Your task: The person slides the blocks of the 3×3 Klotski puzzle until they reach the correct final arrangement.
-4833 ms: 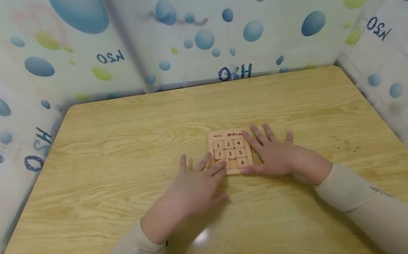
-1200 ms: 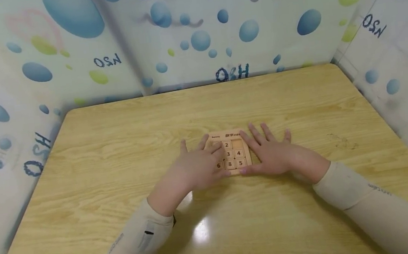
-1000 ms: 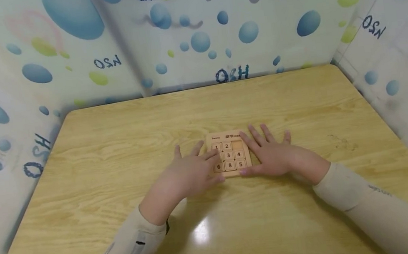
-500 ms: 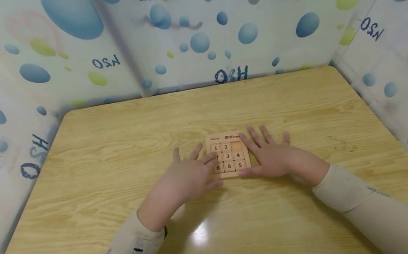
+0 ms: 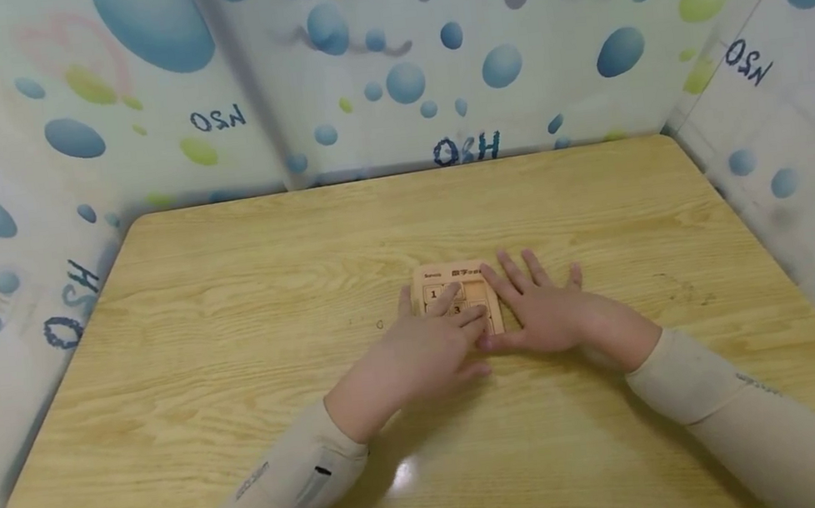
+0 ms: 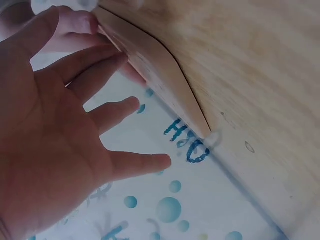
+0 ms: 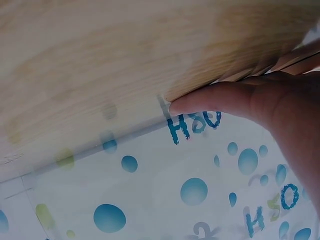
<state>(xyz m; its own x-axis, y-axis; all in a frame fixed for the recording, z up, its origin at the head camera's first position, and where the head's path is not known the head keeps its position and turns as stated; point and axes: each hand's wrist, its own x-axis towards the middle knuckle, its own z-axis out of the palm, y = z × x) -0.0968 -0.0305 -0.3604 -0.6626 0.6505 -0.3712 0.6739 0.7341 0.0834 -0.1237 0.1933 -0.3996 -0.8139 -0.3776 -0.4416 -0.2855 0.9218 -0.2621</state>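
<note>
A wooden number slide puzzle (image 5: 446,273) lies flat on the table, with tile 1 (image 5: 433,295) and tile 3 (image 5: 457,310) readable and a gap at the upper right of its grid. My left hand (image 5: 426,348) reaches over the board from the left, fingers extended; one fingertip is at the right column, another over the top row. It hides most lower tiles. In the left wrist view the palm and spread fingers of the left hand (image 6: 55,135) stand beside the board's edge (image 6: 185,95). Spread wide, my right hand (image 5: 550,313) rests with forefinger and thumb against the puzzle's right side.
The wood-grain table (image 5: 287,259) extends around the puzzle on every side. A wall covering (image 5: 356,67) with blue and green drops and lettering rises behind the table and on both sides. Beige sleeves (image 5: 741,400) cover both forearms.
Over the earlier frames, tiles 4 and 5 went down, tile 8 went left, and the gap moved to the upper right. Lately my left hand moved right across the board; my right hand stayed.
</note>
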